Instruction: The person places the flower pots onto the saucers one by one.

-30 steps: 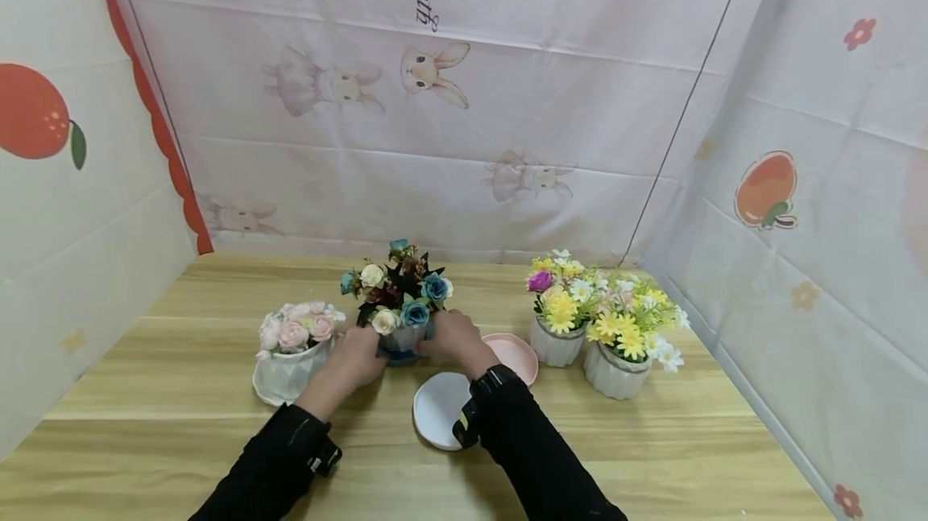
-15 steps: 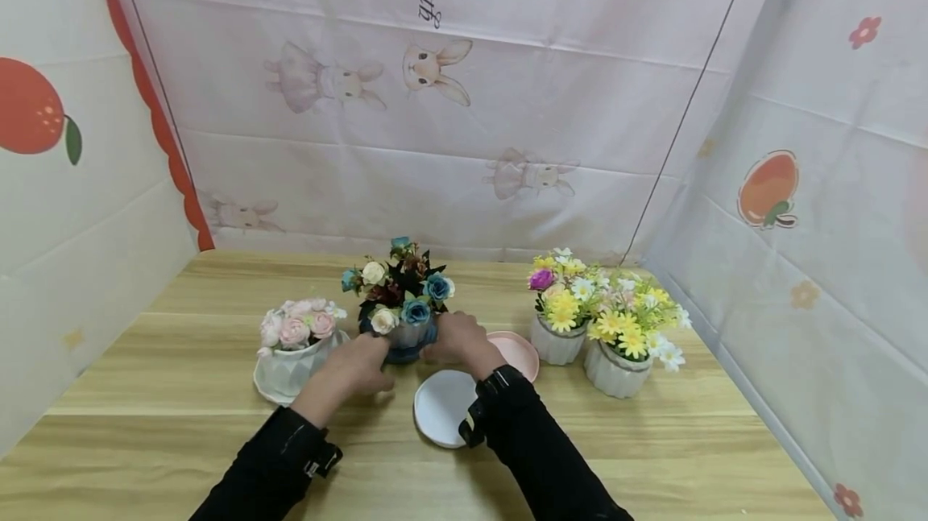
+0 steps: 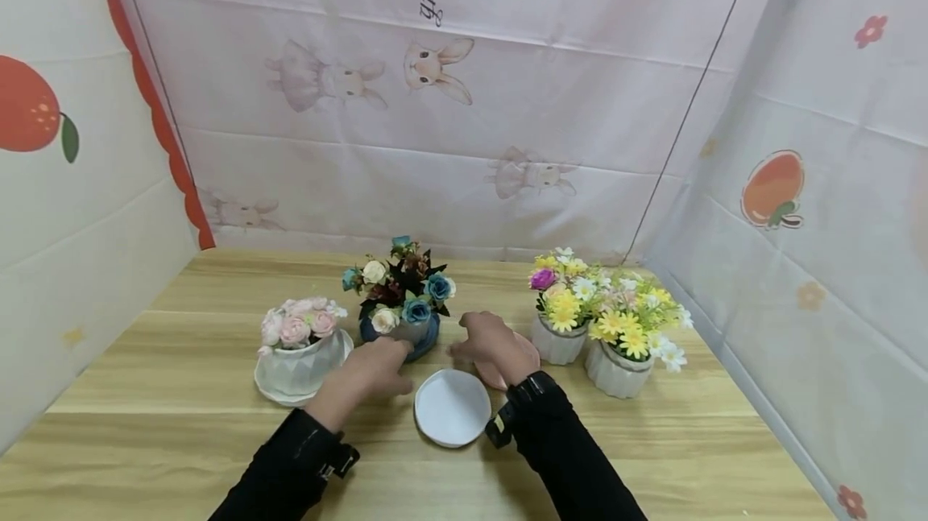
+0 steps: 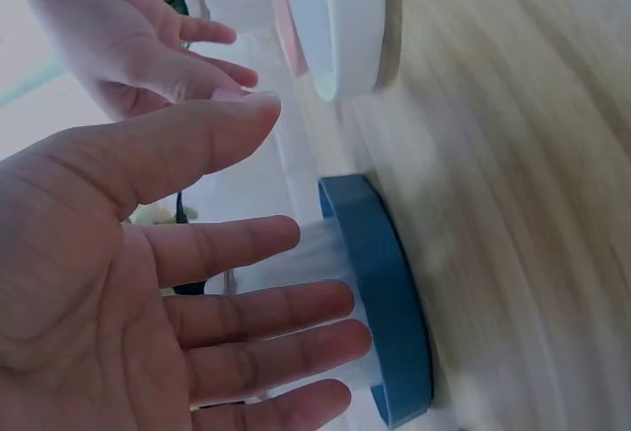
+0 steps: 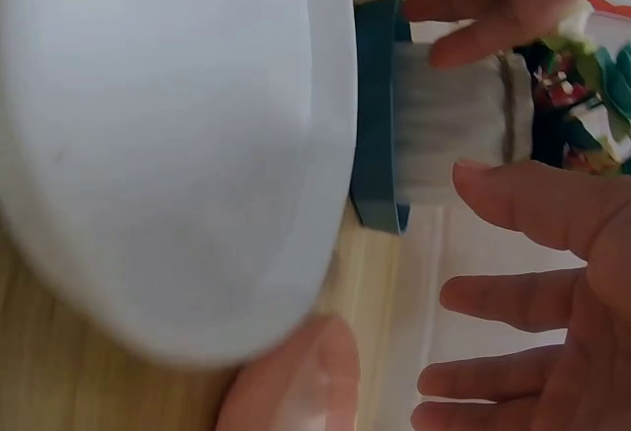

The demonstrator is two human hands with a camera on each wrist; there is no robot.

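Observation:
A pot of blue and cream artificial roses [image 3: 416, 310] stands upright in a blue saucer [image 3: 429, 349] near the table's middle. Just in front of it is my left hand [image 3: 373, 372], holding nothing; the left wrist view shows its fingers [image 4: 276, 313] spread before the blue saucer [image 4: 385, 293]. My right hand [image 3: 496, 344] hovers over the pink saucer [image 3: 532, 356], partly covering it. Fingers [image 5: 513, 298] of that hand are extended and empty in the right wrist view, apart from the grey pot [image 5: 444, 120]. Between the forearms lies a white saucer [image 3: 453, 408].
At the left, a pale pot [image 3: 290, 368] of pink flowers sits on a white saucer [image 3: 271, 392]. Two whitish pots [image 3: 558, 344] [image 3: 616, 376] with yellow and white flowers stand at the right. Printed cloth [image 3: 348, 207] hangs behind the wooden table [image 3: 167, 392].
Both hands have let go of the blue saucer with its rose pot. The right hand has moved right over the pink saucer; the left has drawn back slightly toward the front.

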